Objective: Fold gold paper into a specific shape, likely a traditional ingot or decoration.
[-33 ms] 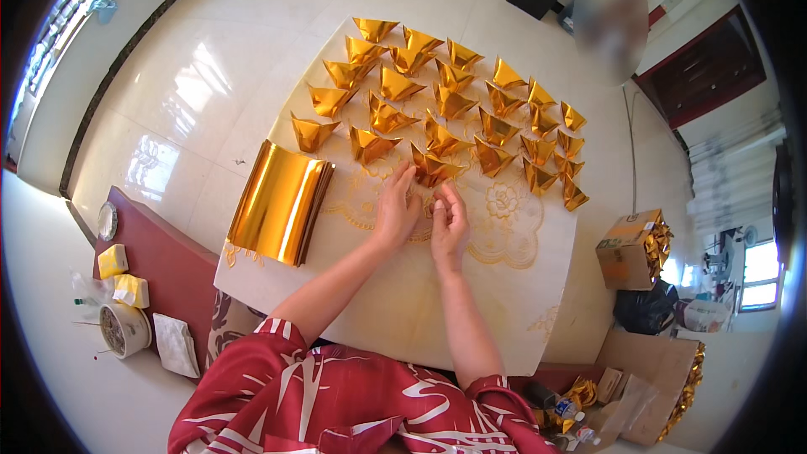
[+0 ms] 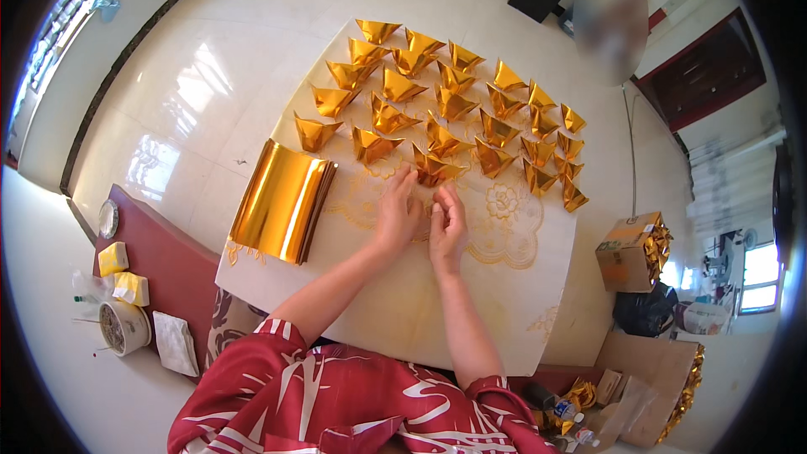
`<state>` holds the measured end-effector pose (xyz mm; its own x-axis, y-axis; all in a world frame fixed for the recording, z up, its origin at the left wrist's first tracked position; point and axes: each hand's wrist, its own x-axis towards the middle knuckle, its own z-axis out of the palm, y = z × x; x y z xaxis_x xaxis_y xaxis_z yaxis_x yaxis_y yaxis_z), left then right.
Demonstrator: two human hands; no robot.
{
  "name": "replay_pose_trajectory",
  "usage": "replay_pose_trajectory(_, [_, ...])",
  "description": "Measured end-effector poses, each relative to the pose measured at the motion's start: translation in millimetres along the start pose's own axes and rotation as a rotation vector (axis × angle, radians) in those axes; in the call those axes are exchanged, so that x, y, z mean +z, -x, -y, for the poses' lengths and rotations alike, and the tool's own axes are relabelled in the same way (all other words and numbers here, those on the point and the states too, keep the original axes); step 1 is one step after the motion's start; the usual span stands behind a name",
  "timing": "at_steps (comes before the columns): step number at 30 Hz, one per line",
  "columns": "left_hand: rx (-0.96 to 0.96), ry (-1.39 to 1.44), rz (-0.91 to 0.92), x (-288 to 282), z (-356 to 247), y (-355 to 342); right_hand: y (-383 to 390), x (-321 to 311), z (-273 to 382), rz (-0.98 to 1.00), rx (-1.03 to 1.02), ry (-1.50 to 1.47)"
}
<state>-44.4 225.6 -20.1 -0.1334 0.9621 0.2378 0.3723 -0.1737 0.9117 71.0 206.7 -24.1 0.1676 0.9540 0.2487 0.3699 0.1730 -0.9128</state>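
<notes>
At the near edge of the rows sits a folded gold paper ingot (image 2: 434,170), boat-shaped with pointed ends. My left hand (image 2: 398,215) is closed on its left side, fingertips against the foil. From the near right, my right hand (image 2: 448,223) pinches its lower edge with bent fingers. Part of its base is hidden behind the fingertips. Beyond it, several more gold ingots, such as one at the back (image 2: 377,31), stand in rows on the pale tablecloth (image 2: 403,303). Left of my left hand lies a stack of flat, shiny gold paper sheets (image 2: 282,206), slightly curled.
On the dark red bench (image 2: 164,256) to the left are a round white tub (image 2: 124,328), yellow-and-white packets (image 2: 113,258) and folded white tissue (image 2: 175,345). At right, a cardboard box (image 2: 629,252) holds gold foil pieces, above a black bag (image 2: 643,311). An opened carton (image 2: 651,370) stands nearer.
</notes>
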Motion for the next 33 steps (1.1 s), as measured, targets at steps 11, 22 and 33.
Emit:
replay_pose_trajectory(11, [0.128, -0.038, 0.18, -51.0, -1.4, 122.8, 97.4, -25.8, 20.7, 0.283, -0.425, 0.579])
replay_pose_trajectory(22, [0.154, -0.674, -0.113, -174.7, -4.4, 116.6, 162.7, -58.9, 33.0, 0.294, -0.386, 0.521])
replay_pose_trajectory(33, [-0.009, -0.891, 0.114, -200.6, 9.5, 129.1, 162.9, -56.2, 30.0, 0.249, -0.376, 0.473])
